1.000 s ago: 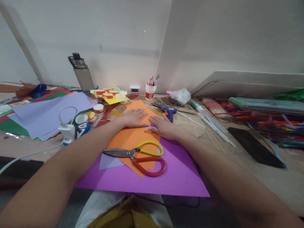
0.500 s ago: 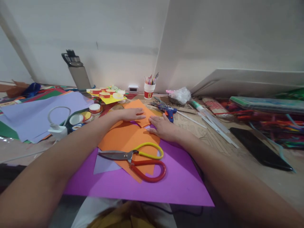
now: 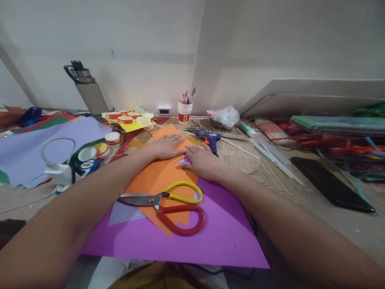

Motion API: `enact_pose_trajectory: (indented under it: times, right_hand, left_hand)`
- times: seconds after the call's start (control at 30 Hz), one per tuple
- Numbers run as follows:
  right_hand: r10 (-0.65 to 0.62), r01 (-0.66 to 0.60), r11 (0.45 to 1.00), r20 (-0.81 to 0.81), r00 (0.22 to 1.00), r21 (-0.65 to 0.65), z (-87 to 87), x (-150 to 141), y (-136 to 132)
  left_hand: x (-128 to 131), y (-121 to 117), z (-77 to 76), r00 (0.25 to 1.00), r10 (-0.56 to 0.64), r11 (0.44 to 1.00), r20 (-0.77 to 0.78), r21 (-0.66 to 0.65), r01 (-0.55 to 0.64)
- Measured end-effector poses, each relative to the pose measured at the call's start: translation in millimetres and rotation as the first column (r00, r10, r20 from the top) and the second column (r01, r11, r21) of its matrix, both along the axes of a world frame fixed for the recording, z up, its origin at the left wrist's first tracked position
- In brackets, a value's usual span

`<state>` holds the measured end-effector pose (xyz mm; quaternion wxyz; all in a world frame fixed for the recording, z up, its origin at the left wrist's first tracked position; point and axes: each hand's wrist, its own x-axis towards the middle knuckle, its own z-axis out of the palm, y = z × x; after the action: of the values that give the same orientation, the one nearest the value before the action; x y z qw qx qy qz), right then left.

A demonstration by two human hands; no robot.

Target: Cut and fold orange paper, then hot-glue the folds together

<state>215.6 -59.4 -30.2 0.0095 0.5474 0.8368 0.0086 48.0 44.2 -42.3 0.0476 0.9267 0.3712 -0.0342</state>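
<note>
Both palms face down on orange paper (image 3: 164,176) near the table's middle. My left hand (image 3: 169,147) lies flat with its fingers stretched over an upper orange piece (image 3: 168,130). Beside it, my right hand (image 3: 202,159) rests flat on the same paper's right edge, fingertips close to the left hand's. Closer to me, scissors (image 3: 168,202) with one yellow and one red handle lie loose on the orange paper, blades to the left. Beneath is a large purple sheet (image 3: 228,241) reaching over the table's front edge. A small lilac piece (image 3: 124,213) shows under the blades.
A blue glue gun (image 3: 213,141) lies just beyond my right hand. Rolls of tape (image 3: 113,139), a white plug (image 3: 60,173) and lilac sheets (image 3: 72,136) are on the left. A black phone (image 3: 331,184) lies at right. Behind stand a bottle (image 3: 90,94) and a cup of pens (image 3: 184,112).
My left hand has shifted across the upper orange piece, its fingers now more spread and angled away from me. The right hand stays about where it was. The view has moved slightly.
</note>
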Motion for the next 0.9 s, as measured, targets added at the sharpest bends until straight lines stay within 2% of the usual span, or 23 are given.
enact_pose_trajectory:
  times: [0.2, 0.47, 0.7, 0.9]
  right_hand:
    - [0.018, -0.018, 0.999, 0.004, 1.0, -0.039, 6.1, 1, 0]
    - [0.017, -0.02, 0.999, -0.047, 0.999, -0.045, -1.1, 10, 10]
    - [0.037, -0.046, 0.994, -0.086, 0.996, -0.096, 10.6, 12, 7]
    - [0.055, -0.061, 0.996, -0.087, 0.995, -0.069, 7.8, 14, 11]
  left_hand:
    - [-1, 0, 1.7, 1.0, -0.026, 1.0, -0.011, 0.006, 0.026]
    - [0, -4, 3.0, 1.0, 0.009, 1.0, -0.004, -0.027, -0.009]
    - [-2, -5, 4.2, 1.0, -0.009, 0.999, -0.027, -0.05, 0.007]
    - [-5, 3, -1.5, 0.998, -0.038, 0.997, 0.052, -0.067, 0.041]
